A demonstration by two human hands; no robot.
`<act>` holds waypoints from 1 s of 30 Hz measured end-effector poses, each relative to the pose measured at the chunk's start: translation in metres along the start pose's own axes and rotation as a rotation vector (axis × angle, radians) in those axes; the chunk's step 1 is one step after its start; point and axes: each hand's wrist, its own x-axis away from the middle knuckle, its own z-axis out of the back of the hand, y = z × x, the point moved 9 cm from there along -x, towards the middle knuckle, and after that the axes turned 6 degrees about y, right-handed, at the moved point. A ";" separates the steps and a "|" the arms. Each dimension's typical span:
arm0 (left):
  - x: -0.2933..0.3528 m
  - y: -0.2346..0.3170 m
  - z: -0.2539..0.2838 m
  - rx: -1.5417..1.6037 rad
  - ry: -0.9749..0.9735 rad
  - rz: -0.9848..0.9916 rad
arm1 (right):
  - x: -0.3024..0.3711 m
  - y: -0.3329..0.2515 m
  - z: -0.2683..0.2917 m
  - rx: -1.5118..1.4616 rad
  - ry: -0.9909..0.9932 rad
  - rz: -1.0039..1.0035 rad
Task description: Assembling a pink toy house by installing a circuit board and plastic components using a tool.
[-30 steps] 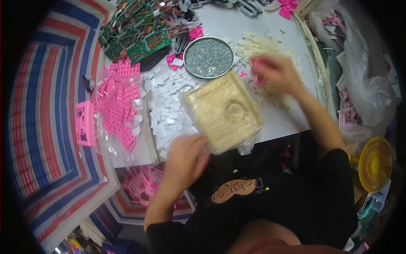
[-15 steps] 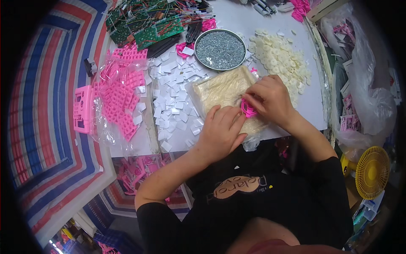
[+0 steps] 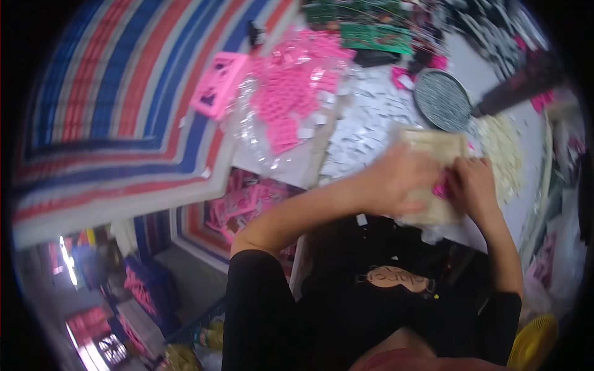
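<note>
My right hand (image 3: 476, 184) is closed, its fingertips on a small bright pink plastic piece (image 3: 440, 189). The piece sits over a cream-coloured pad in clear plastic wrap (image 3: 434, 141). Beside it, at the pad's left side, is my left hand (image 3: 402, 182), smeared by motion, so its fingers cannot be read. Just beyond the pad stands a round metal tin (image 3: 443, 99) full of small silvery parts, probably screws. A dark tapered tool (image 3: 520, 85), blurred, points in toward the tin from the upper right.
White square pieces (image 3: 365, 117) cover the table left of the pad; cream discs (image 3: 502, 151) lie to its right. Farther left are pink button sheets (image 3: 284, 93) in clear plastic and a pink case (image 3: 219, 85) on striped cloth. Green circuit boards (image 3: 376, 38) with wires lie at the back.
The whole view has swung left, so the table and hands now appear farther right. The dark tool has come into view by the tin. My left hand is now blurred; the right still holds the pink piece.
</note>
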 end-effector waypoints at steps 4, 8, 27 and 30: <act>0.042 -0.064 0.225 -0.548 0.650 0.467 | 0.002 -0.006 0.005 -0.080 0.053 -0.018; 0.196 -0.180 0.384 -1.020 0.418 1.080 | -0.004 -0.020 0.004 -0.179 0.057 0.003; 0.192 -0.160 0.362 0.403 0.925 0.720 | 0.146 0.223 0.119 0.009 0.155 -0.696; 0.136 -0.112 0.289 0.347 0.778 0.556 | 0.246 0.312 0.150 0.330 -0.225 -1.098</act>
